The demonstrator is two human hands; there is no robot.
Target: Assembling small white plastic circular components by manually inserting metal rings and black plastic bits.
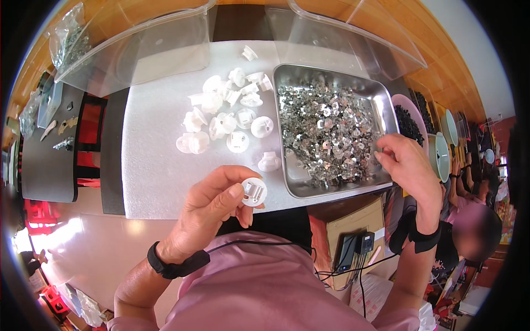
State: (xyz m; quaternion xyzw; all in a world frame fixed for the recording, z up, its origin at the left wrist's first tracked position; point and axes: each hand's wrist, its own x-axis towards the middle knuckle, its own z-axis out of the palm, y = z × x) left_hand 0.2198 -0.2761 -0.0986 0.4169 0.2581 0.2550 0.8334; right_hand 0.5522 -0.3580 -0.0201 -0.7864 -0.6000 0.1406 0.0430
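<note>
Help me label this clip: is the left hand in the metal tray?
No, the left hand holds a round white part outside the metal tray; the right hand has its fingertips over the tray's right side.

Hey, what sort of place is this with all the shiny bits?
Probably a small workshop. A metal tray is heaped with shiny little parts, white plastic pieces lie on a pale board, and the left hand holds another white piece.
</note>
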